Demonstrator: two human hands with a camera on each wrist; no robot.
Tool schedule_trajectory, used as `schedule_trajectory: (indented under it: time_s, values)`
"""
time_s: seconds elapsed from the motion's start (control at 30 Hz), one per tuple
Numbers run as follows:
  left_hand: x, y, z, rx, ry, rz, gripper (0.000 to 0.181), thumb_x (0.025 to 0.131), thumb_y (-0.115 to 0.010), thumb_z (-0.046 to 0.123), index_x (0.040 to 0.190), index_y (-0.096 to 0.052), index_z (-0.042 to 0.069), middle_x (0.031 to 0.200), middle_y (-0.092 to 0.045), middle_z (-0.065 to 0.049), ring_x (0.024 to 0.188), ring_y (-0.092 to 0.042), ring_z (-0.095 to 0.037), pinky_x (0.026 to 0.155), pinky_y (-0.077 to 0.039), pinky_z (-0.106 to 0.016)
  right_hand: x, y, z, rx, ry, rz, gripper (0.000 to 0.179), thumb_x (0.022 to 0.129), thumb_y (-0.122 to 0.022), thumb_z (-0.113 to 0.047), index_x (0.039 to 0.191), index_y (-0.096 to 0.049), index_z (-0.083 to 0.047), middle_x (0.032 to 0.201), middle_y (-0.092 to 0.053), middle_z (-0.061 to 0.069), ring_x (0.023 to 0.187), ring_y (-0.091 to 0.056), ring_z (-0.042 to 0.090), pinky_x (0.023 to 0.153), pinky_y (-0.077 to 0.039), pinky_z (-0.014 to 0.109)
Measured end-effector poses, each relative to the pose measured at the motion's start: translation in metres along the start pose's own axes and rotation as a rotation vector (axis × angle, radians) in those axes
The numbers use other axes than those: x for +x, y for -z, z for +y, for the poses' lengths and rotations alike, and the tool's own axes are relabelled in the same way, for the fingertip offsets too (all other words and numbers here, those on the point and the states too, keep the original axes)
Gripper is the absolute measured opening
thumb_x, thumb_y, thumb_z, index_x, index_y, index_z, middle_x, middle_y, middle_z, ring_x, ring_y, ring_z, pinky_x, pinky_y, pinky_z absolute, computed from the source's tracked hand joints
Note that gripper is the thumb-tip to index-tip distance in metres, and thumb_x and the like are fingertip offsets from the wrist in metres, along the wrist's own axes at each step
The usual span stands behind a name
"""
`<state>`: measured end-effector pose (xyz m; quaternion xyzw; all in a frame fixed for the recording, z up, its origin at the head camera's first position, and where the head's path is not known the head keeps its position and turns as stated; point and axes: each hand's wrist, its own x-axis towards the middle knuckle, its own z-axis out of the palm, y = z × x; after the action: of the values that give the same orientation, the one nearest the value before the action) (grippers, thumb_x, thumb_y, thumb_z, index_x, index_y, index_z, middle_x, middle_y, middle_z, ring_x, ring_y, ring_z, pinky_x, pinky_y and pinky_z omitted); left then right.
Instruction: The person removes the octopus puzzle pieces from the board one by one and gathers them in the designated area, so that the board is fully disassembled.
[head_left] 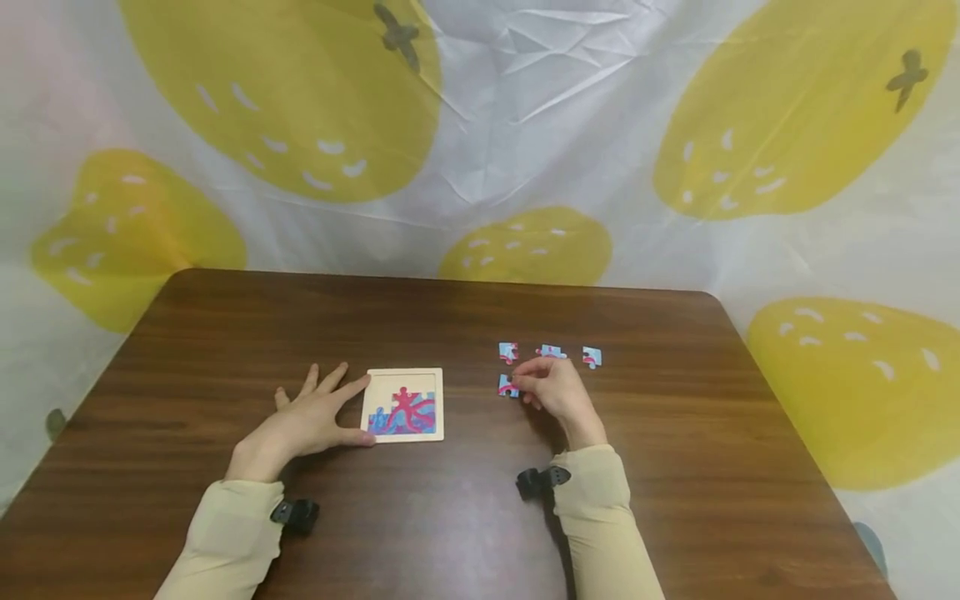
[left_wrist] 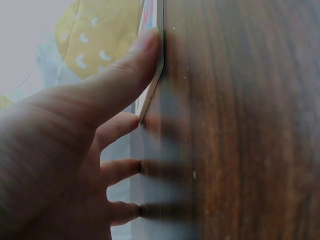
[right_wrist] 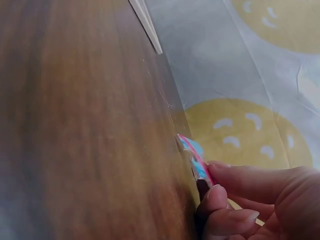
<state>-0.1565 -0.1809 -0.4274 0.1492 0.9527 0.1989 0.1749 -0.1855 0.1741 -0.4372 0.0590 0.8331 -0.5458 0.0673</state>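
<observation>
A square wooden puzzle tray (head_left: 439, 404) lies on the table, its lower part filled with joined pieces of a pink octopus on blue (head_left: 412, 414). My left hand (head_left: 303, 425) is spread at the tray's left side, index fingertip at the upper corner and thumb at the lower one. In the left wrist view the thumb (left_wrist: 122, 75) presses along the tray's edge, and other fingertips rest on the table. My right hand (head_left: 558, 394) pinches a blue-and-pink puzzle piece (head_left: 505, 386) at its right edge. The right wrist view shows this piece (right_wrist: 195, 159) tilted at the fingertips.
Behind the right hand lie more loose pieces: one at left (head_left: 508, 352), one partly hidden by the hand (head_left: 552, 351), one at right (head_left: 592, 357). The brown wooden table (head_left: 450, 517) ends at a white cloth with yellow fruit shapes (head_left: 525, 246).
</observation>
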Motion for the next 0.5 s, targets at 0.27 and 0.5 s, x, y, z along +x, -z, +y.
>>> schedule_trajectory:
  time_s: [0.27, 0.5]
  values:
    - [0.0008, -0.0017, 0.0005, -0.002, 0.012, -0.001, 0.101, 0.076, -0.069, 0.068, 0.155, -0.030, 0.018, 0.159, -0.012, -0.025, 0.140, 0.003, -0.056, 0.094, 0.004, -0.083, 0.0023, -0.0022, -0.0020, -0.088, -0.015, 0.028, 0.006, 0.087, -0.072, -0.001, 0.091, -0.073, 0.002, 0.063, -0.063, 0.005, 0.047, -0.051, 0.012, 0.044, -0.041, 0.024]
    - [0.0009, -0.0012, 0.0012, -0.004, 0.011, 0.008, 0.101, 0.075, -0.070, 0.068, 0.154, -0.032, 0.017, 0.159, -0.013, -0.025, 0.140, 0.002, -0.057, 0.094, 0.003, -0.083, 0.0003, -0.0012, -0.0065, -0.123, 0.015, 0.035, 0.012, 0.092, -0.069, -0.011, 0.099, -0.071, -0.002, 0.070, -0.063, 0.009, 0.050, -0.054, 0.015, 0.045, -0.042, 0.026]
